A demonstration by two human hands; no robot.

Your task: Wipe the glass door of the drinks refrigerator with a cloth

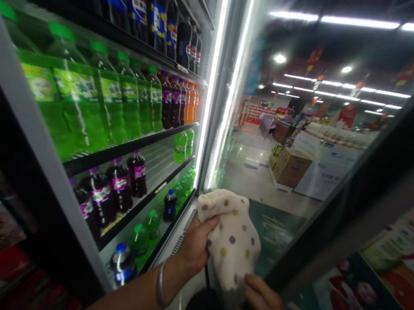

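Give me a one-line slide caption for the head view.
Both hands, left hand and right hand, hold a spotted cloth at an open drinks fridge.

A soft white cloth (230, 238) dotted with purple, brown and yellow spots, bunched into a loose, rounded bundle. It is held up in the air, low in the view, in front of the glass of an open cooler door. Its upper left part is gripped from the left side, while its lower end hangs down, narrowing and touched from below
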